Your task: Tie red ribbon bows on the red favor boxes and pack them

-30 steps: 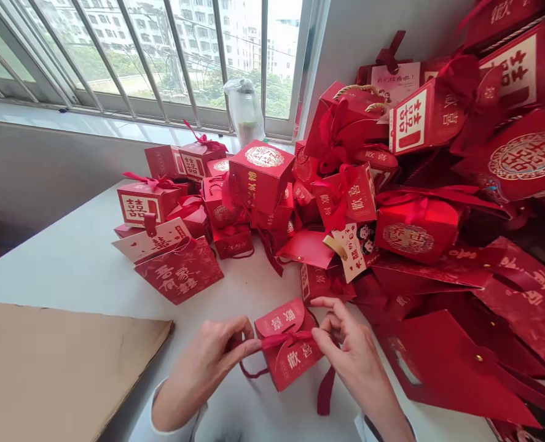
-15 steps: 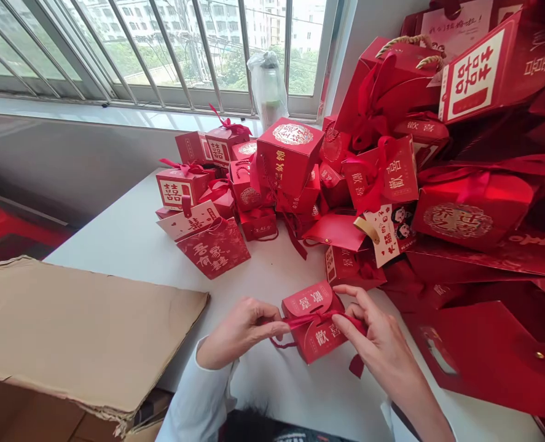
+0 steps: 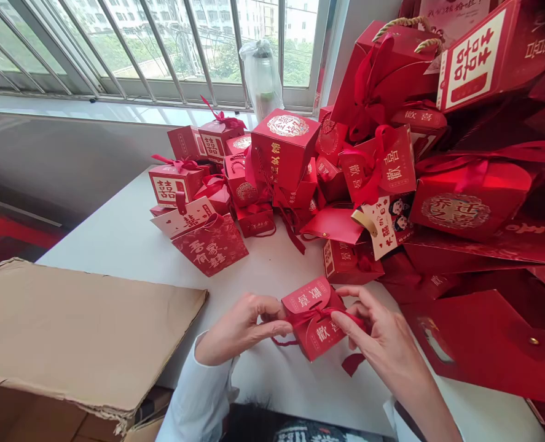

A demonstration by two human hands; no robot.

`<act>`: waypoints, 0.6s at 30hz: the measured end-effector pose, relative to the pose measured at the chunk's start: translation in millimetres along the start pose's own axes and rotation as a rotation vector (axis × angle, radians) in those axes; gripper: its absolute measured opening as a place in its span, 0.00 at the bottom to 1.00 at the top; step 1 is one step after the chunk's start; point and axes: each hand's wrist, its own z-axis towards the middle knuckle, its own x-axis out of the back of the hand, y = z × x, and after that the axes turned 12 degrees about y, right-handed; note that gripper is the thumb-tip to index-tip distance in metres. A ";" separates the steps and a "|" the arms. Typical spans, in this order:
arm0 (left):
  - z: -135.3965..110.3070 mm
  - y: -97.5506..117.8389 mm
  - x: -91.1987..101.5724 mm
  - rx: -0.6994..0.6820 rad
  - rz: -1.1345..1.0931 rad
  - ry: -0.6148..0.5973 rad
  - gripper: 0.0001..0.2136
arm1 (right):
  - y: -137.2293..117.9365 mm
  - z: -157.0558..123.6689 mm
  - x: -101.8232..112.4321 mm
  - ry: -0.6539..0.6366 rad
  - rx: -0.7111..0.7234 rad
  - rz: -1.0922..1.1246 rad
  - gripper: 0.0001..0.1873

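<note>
A small red gift box (image 3: 311,351) with pale printed characters lies on the white table in front of me. Red ribbon (image 3: 316,313) crosses its top and meets in a knot near the middle. My left hand (image 3: 239,328) is closed at the box's left side, thumb and fingers pinching the ribbon there. On the right side, my right hand (image 3: 385,337) pinches the ribbon between thumb and index finger, its other fingers curled by the box edge. A loose ribbon tail (image 3: 353,364) hangs below the right hand. A thin red cord (image 3: 284,341) shows under the left fingers.
Behind the box, many red gift boxes are heaped, including a tilted one (image 3: 212,245) and a tall one (image 3: 284,147). Flat red bags (image 3: 488,344) lie at right. An opened cardboard carton (image 3: 83,331) stands at left. A bagged bottle (image 3: 262,80) is by the barred window.
My left fingers have moved in closer to the box, and the ribbon across its top sits nearer the knot. The hanging tail has shifted slightly left. The view has tilted a little.
</note>
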 end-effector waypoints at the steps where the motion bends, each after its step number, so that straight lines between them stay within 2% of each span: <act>1: 1.6 2.6 1.2 -0.021 0.020 -0.002 0.16 | -1.4 -0.3 -2.1 0.010 0.010 -0.003 0.17; 5: 13.1 9.8 8.1 -0.140 0.120 -0.057 0.14 | -2.7 -1.2 -12.2 0.067 0.050 -0.047 0.13; 10: 26.2 4.7 11.4 -0.259 0.132 -0.288 0.14 | 5.2 -3.7 -10.5 0.190 0.075 -0.128 0.13; 12: 25.8 3.4 7.8 -0.280 0.119 -0.343 0.15 | 6.7 -4.2 -6.5 0.222 0.086 -0.150 0.13; 18: 10.9 8.7 -6.4 -0.215 0.133 -0.326 0.16 | 3.6 -3.9 1.1 0.227 0.100 -0.146 0.12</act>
